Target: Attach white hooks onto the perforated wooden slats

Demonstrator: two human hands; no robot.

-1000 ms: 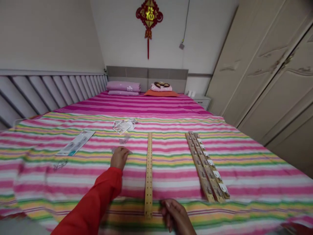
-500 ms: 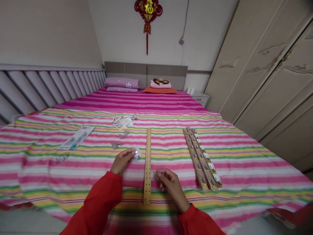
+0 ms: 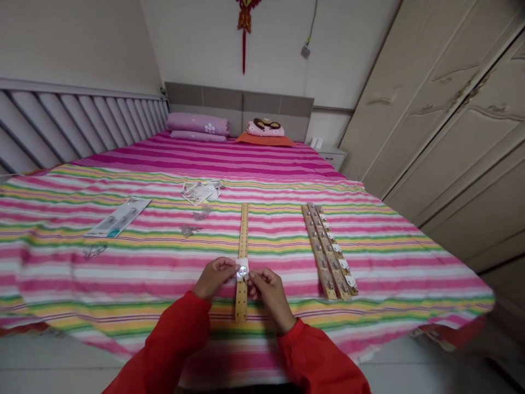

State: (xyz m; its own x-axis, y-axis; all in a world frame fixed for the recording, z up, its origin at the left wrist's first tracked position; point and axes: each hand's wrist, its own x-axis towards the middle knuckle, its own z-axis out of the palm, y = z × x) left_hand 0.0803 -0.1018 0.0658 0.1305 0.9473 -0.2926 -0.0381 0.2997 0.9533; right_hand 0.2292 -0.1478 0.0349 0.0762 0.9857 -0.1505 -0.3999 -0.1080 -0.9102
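Observation:
A long wooden strip with holes (image 3: 243, 235) lies lengthwise on the striped bedspread (image 3: 123, 262). Over its near end, my left hand (image 3: 214, 276) and my right hand (image 3: 268, 290) pinch a small white adhesive hook (image 3: 243, 270) between their fingertips. Both arms wear red sleeves. The hook sits right above the strip; whether it touches it I cannot tell.
Two more wooden strips fitted with several white hooks (image 3: 328, 249) lie to the right. A packaging card (image 3: 118, 217), torn wrappers (image 3: 199, 191) and loose clear hooks (image 3: 188, 230) lie at the left. Pillows (image 3: 198, 124) are at the headboard, a wardrobe (image 3: 451, 120) to the right.
My left hand picked up a small hook from the bedspread and brought it over the strip's near end. My right hand rose to meet it. The view tilted down.

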